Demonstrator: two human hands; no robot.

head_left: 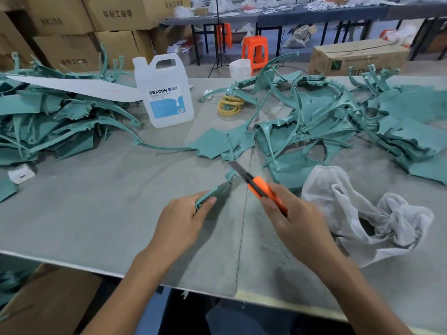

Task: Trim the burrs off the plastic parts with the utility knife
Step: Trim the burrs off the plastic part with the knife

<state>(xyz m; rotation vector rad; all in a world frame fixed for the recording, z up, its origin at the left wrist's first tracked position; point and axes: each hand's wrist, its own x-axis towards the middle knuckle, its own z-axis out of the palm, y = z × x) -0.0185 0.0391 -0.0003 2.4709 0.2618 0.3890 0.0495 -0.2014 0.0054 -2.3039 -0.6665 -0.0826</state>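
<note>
Grey felt covers the worktable point(96, 209) in front of me, and stacked cardboard boxes point(79, 25) and an orange stool point(255, 50) fill the workshop behind it. My left hand point(182, 220) pinches one teal plastic part point(214, 191) by its near end, thumb on top, and holds it just above the felt. My right hand point(294, 220) is wrapped around the orange utility knife point(263, 189), whose blade is extended and points up and away, its edge right beside the far tip of the part. I cannot tell whether the steel is touching the plastic, since that spot is blurred. I judge I am mid-trim on this single piece. To my left lies a heap of teal parts point(48, 126), and to my right a bigger tangle of teal parts point(338, 122) spreads wide. Which heap is finished and which is waiting I cannot say, though by my reckoning a good deal of trimming is left. A white rag point(350, 209) lies near my right wrist, and a clear DEXCON jug point(164, 93) stands further back beside yellow rings point(229, 106).
</note>
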